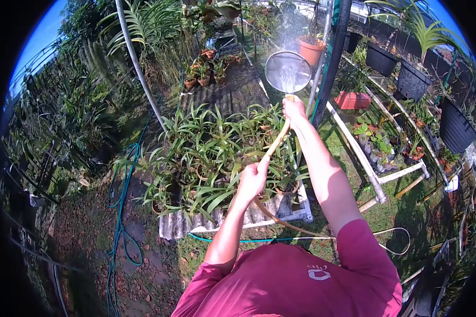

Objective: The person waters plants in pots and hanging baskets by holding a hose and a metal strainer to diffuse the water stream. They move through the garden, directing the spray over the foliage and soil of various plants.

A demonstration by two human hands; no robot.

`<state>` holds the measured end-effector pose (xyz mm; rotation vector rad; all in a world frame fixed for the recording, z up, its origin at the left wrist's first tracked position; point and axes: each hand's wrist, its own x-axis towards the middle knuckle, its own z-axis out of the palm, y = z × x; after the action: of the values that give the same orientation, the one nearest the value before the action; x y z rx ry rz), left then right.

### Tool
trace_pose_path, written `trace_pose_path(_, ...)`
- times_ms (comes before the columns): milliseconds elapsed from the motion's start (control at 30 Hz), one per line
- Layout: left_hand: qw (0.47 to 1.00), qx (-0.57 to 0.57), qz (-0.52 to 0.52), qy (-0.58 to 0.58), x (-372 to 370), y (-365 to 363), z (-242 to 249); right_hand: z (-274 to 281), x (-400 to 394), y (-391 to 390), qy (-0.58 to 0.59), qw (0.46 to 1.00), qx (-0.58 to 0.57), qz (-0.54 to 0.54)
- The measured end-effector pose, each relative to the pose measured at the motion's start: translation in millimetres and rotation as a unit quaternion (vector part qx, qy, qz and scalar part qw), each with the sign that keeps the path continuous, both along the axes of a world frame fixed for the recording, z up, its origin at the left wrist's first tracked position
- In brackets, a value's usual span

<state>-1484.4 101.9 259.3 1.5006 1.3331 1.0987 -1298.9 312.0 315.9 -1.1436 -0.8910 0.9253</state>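
Observation:
My right hand (294,107) is stretched far forward and closed around the front end of a tan hose (278,138). At that end, water sprays into or through a round, pale disc-like shape (287,73) with a dark rim, and mist rises behind it. Nearer to me, my left hand (253,181) grips the same hose lower down. From there the hose droops past the bench edge toward the right. Below and around both hands stand many leafy potted plants (211,153) on a corrugated bench (177,224).
Left of the bench, a teal hose (122,201) lies on the ground. A slanted grey pole (135,58) and a dark post (333,63) flank the bench. Black hanging pots (413,80), a terracotta pot (311,50) and a red planter (353,100) are at the right.

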Motion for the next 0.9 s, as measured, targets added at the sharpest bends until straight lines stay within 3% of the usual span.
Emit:
trace_pose_path(200, 1.000, -0.006, 0.000, 0.003, 11, 11, -1, -2, 5, 10, -0.034, 0.994, 0.041, -0.094)
trace_pose_path(333, 1.000, -0.003, -0.010, -0.004, 13, 13, 5, 12, 10, 3, -0.036, 0.997, 0.051, -0.055)
trace_pose_path(500, 1.000, -0.005, -0.014, -0.023, 14, 21, -7, 14, 10, -5, -0.026, 0.991, 0.046, -0.122)
trace_pose_path(633, 0.999, -0.019, -0.035, -0.019, 12, 22, -4, 11, 15, 3, -0.062, 0.996, 0.003, -0.060)
trace_pose_path(733, 0.999, -0.011, -0.035, -0.035, 11, 22, -2, 14, 8, 4, -0.061, 0.994, 0.031, -0.087)
trace_pose_path(900, 0.999, -0.013, -0.029, -0.032, 11, 21, 1, 28, -1, 10, -0.061, 0.997, 0.039, -0.009)
